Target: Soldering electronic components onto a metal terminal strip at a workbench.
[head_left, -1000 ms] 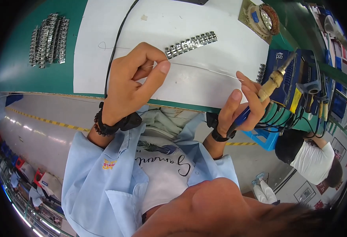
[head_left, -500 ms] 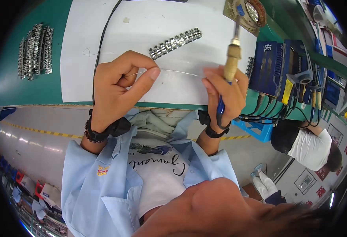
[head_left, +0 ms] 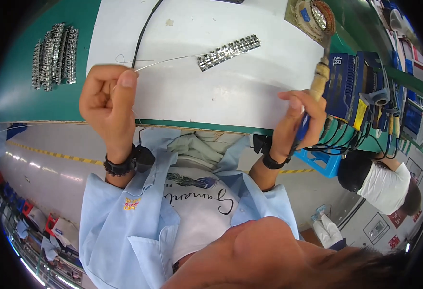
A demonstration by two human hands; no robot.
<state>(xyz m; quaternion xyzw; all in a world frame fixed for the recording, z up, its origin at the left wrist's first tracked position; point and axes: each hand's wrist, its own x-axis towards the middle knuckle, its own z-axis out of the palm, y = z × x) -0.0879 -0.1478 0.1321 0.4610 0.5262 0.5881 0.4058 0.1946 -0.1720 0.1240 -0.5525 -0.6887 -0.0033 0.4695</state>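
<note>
Beyond the left fingers and out to their left, a bundle of narrow metal strips [head_left: 55, 57] lies on the smooth green tabletop [head_left: 11, 98], their shiny, knobbly edges packed side by side. The left hand [head_left: 108, 96] is curled, its thumb and forefinger pinched on a fine silvery wire [head_left: 168, 60], which runs rightward from the fingertips in a shallow curve. A smooth black cable [head_left: 145, 30] stretches away just past those fingertips, over a matte white sheet [head_left: 182, 98]. To the right of the left fingers and farther off, a single metal strip [head_left: 228, 53] lies slantwise on the sheet, glossy and toothed with a row of small stubby blocks; the wire's far end comes up to its near end, though whether they touch I cannot tell. The right hand [head_left: 302, 118] closes around a soldering iron [head_left: 319, 79], blue on the handle and worn tan toward the slim metal shaft, which points away from the fingers. Beyond those fingers sits a round, rough-rimmed container [head_left: 312, 21] on a flat, stained plate; just to their right stands a boxy, ribbed dark-blue unit [head_left: 341, 89].
</note>
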